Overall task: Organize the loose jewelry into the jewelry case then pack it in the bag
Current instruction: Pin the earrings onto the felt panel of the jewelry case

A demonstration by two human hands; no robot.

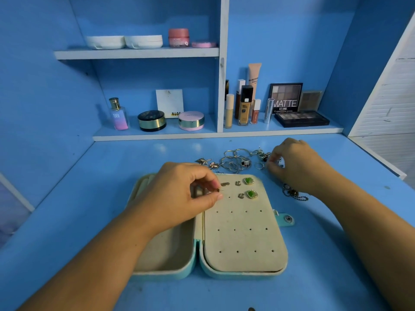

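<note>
Left hand [179, 194] pinches earring [217, 190] (post pointing right); right hand [294, 162]: grasp unclear.

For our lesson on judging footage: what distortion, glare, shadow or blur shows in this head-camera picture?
Head view: the wide-angle lens makes the upper shelf slope; two soft glare patches lie on the blue desk beside the loose jewelry; the left hand, pinching a small earring, shadows the jewelry case; fingertips of the right hand look slightly blurred.
</note>
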